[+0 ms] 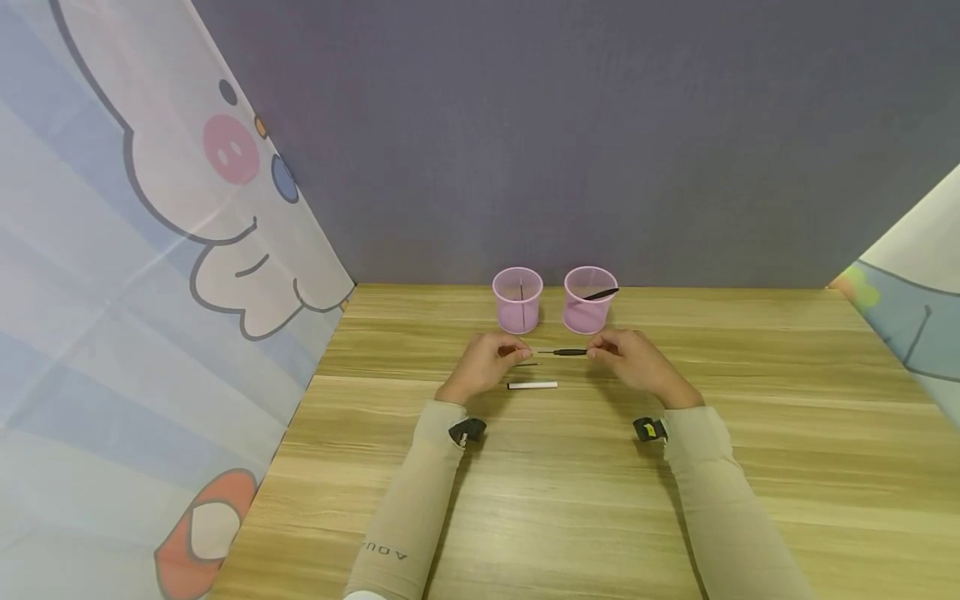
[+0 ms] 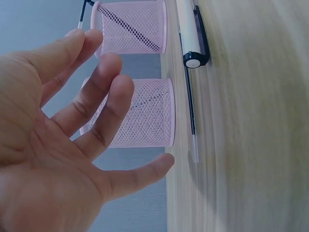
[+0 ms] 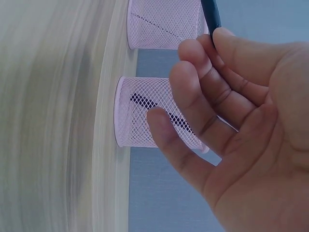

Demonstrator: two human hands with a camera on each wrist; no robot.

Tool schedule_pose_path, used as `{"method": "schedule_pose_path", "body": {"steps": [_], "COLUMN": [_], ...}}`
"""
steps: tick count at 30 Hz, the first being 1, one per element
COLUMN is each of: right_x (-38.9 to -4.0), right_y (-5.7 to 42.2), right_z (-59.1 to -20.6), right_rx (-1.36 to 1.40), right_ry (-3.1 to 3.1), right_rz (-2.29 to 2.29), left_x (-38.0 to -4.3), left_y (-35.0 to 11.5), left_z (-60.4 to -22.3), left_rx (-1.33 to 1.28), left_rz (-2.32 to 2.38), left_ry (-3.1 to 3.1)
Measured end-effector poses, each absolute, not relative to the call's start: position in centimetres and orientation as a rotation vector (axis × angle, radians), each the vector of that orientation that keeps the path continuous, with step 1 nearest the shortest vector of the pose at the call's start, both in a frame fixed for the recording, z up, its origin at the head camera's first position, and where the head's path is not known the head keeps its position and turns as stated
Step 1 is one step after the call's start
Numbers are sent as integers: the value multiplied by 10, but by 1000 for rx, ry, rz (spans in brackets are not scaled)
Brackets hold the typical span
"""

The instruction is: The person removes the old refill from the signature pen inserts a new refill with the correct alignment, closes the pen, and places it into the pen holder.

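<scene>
My left hand [image 1: 483,364] pinches the clear end of a thin pen refill [image 2: 82,17] between thumb and index finger, its other fingers spread. From the right, my right hand [image 1: 637,364] pinches the end of a black pen barrel [image 1: 572,352]. Refill and barrel lie in one line between the hands, with the refill's dark shaft running into the barrel's left end. Below them on the table is a white pen barrel [image 1: 532,385] with a black end and a black clip. Another refill [image 2: 190,106] with a clear end lies beside it, near the left fingers.
Two pink mesh pen cups [image 1: 517,304] stand at the table's back, just beyond the hands. A thin dark stick shows inside the left cup; a black pen part [image 1: 600,294] leans in the right cup [image 1: 585,317]. A grey panel [image 1: 600,142] rises behind the wooden table [image 1: 555,500].
</scene>
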State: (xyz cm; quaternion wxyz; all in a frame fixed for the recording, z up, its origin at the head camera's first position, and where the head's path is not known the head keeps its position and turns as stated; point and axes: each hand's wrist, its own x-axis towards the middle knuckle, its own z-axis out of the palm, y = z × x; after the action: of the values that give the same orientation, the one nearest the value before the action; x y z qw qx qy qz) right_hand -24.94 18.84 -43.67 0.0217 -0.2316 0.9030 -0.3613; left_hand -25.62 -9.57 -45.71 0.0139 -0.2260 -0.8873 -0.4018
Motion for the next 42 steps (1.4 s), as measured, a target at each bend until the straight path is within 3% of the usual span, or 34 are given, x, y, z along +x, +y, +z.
{"method": "schedule_pose_path", "body": {"steps": [23, 42], "right_x": [-249, -251], "right_y": [192, 200], "right_z": [-434, -435], "right_rx": [-616, -596], "right_ry": [2838, 2926], "right_rz": [-1158, -1167], "left_x": [-255, -248], "left_y": [-97, -91], "left_z": [-453, -448], "left_rx": [-679, -755], "left_rz": [-1200, -764], "left_ry": [-2767, -2990]}}
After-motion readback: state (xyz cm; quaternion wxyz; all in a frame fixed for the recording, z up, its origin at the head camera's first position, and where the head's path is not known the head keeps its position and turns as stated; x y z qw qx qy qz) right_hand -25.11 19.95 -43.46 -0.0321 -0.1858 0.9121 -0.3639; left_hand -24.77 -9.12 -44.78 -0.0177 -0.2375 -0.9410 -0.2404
